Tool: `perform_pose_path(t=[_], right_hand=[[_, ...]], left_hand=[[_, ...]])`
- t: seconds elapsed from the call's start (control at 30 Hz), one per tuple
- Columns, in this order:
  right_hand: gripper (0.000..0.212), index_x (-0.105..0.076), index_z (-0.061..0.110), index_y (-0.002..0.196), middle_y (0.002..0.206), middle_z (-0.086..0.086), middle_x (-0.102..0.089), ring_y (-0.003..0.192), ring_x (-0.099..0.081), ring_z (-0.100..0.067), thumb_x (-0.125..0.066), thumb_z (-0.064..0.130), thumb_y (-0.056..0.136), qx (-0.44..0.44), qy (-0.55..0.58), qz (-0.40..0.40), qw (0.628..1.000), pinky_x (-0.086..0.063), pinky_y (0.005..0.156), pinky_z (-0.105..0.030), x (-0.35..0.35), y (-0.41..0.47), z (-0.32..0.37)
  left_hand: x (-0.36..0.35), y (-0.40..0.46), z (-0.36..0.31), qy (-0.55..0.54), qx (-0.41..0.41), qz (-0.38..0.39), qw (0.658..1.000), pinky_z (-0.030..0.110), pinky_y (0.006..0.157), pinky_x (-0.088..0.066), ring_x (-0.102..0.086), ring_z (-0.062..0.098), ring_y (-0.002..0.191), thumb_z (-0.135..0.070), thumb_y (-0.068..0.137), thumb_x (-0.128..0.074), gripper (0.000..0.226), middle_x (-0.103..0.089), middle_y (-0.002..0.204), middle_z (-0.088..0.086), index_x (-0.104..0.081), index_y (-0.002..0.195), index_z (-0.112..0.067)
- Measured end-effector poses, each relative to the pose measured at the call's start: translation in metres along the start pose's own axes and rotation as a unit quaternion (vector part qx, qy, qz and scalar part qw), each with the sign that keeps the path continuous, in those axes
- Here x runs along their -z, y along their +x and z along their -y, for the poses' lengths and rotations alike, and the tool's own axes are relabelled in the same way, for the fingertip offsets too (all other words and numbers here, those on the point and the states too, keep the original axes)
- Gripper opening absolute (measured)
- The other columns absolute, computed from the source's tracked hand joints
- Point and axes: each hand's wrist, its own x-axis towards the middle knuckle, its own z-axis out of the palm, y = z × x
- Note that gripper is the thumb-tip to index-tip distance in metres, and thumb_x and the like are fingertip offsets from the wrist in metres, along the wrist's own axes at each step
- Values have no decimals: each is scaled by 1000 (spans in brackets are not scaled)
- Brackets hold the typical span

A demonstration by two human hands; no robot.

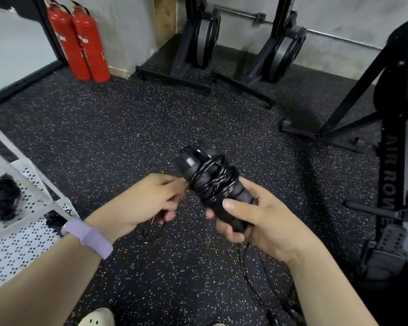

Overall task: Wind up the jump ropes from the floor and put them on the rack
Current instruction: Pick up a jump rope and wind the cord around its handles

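A black jump rope [206, 175] has its two handles held together, with its cord wound round them in several turns. My right hand [252, 220] grips the lower ends of the handles. My left hand [149, 198] pinches the cord right beside the wound bundle. Loose black cord [252, 285] trails down to the speckled floor between my arms. At the left stands the white perforated rack [26, 234], and a wound black rope [1, 198] lies on its shelf.
Two red fire extinguishers [78, 43] stand by the far wall. Black rowing machines [278, 50] stand upright along the wall, and another machine [396, 147] fills the right side. My pale shoe [97, 318] shows at the bottom. A purple band sits on my left wrist.
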Motion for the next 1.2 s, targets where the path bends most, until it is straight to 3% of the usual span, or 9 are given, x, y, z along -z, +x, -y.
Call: perform_pose_path(t=[0.07, 0.2, 0.37, 0.5, 0.63, 0.83, 1.0, 1.13, 1.2], right_hand=[[57, -50, 13, 142, 105, -22, -67, 66, -55, -20, -74, 13, 90, 29, 27, -76, 996, -41, 54, -28, 3, 4, -5], [32, -65, 14, 122, 104, -20, -66, 67, -53, -20, -69, 16, 91, 76, 81, -90, 990, -36, 55, -30, -2, 8, -4], [29, -61, 8, 122, 103, -19, -66, 68, -52, -20, -65, 14, 94, 72, 92, -93, 989, -36, 55, -29, -4, 13, -4], [32, -59, 6, 123, 105, -20, -66, 71, -53, -21, -67, 13, 93, 74, 111, -106, 985, -37, 55, -28, -4, 15, -5], [30, -64, 11, 115, 97, -7, -66, 71, -53, -20, -73, 14, 86, 84, 145, -138, 976, -40, 55, -26, -2, 15, -4], [28, -67, 12, 112, 102, -8, -65, 72, -58, -21, -74, 16, 86, 93, 173, -184, 963, -44, 56, -27, -2, 15, -7], [36, -64, 12, 125, 117, -14, -60, 73, -57, -20, -71, 15, 89, 108, 191, -183, 958, -43, 58, -28, -1, 17, -7], [31, -67, 13, 118, 110, -11, -61, 72, -57, -20, -73, 17, 87, 117, 181, -178, 960, -42, 58, -27, -4, 16, -6], [26, -69, 15, 113, 107, -9, -62, 73, -56, -20, -73, 17, 87, 117, 175, -179, 961, -42, 58, -27, -5, 15, -6]], left_hand=[[-12, -2, -2, -8, 21, 33, 999, 33, 59, -39, -43, 15, 47, -42, 106, -47, 41, -36, 51, -4, -50, 74, -16], [-35, -9, -7, -133, 51, 63, 988, 28, 51, -34, -38, 14, 47, -51, 105, -44, 44, -29, 54, -5, -45, 71, -22], [-36, -8, -8, -173, 55, 35, 983, 25, 47, -36, -55, 17, 53, -41, 106, -47, 38, -46, 56, -1, -53, 78, -16], [-29, -7, -5, -126, -23, 16, 992, 28, 63, -50, -69, 18, 75, -15, 104, -55, 16, -67, 73, 3, -67, 102, -5], [-27, -6, -4, -52, -83, -20, 995, 27, 77, -53, -67, 10, 80, -14, 102, -59, 25, -74, 85, 0, -70, 120, -27], [-31, -5, -5, -128, -90, -20, 988, 29, 79, -50, -59, 13, 77, -12, 99, -63, 39, -64, 82, -6, -74, 115, -46], [-36, -6, -7, -240, -73, -54, 966, 36, 96, -48, -66, 17, 102, -12, 100, -55, 32, -76, 115, -1, -81, 110, -27], [-38, -5, -9, -357, -57, -26, 932, 43, 107, -44, -64, 24, 117, -21, 96, -49, 30, -74, 121, 4, -78, 92, -12], [-37, -5, -8, -394, -55, -3, 917, 46, 107, -40, -62, 27, 113, -28, 96, -49, 31, -71, 113, 7, -68, 78, -12]])
